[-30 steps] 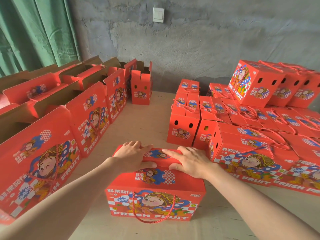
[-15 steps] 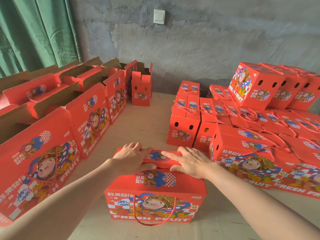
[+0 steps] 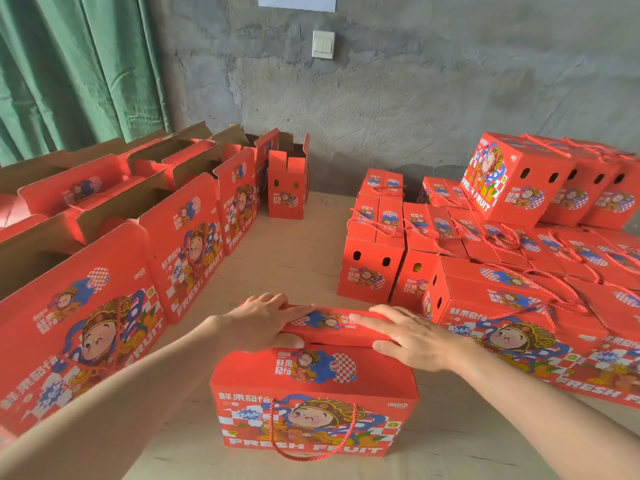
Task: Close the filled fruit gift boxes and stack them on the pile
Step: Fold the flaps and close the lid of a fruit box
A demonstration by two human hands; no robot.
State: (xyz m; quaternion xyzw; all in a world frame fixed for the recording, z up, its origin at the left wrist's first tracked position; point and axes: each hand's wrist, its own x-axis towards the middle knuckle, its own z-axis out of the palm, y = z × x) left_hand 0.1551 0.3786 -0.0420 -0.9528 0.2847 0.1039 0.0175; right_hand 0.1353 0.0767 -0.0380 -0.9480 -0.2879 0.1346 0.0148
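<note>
The red gift box (image 3: pixel 313 403) stands upright on the worktop (image 3: pixel 294 258), its front printed with a cartoon figure and "FRESH FRUIT", a red rope handle (image 3: pixel 311 441) hanging down that face. Its near top flap lies flat; the far flap (image 3: pixel 332 325) is folded over, with a dark gap along the seam, so it seems not fully tucked. Just right of it, the pile (image 3: pixel 512 306) of closed boxes sits in tight rows, with a second layer (image 3: pixel 512 178) at the far end. To the left, open boxes (image 3: pixel 183 237) stand in a row, flaps up.

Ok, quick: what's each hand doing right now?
Left hand: open, fingers flat on the top flap of the gift box.
Right hand: open, pressing the same flap.
</note>
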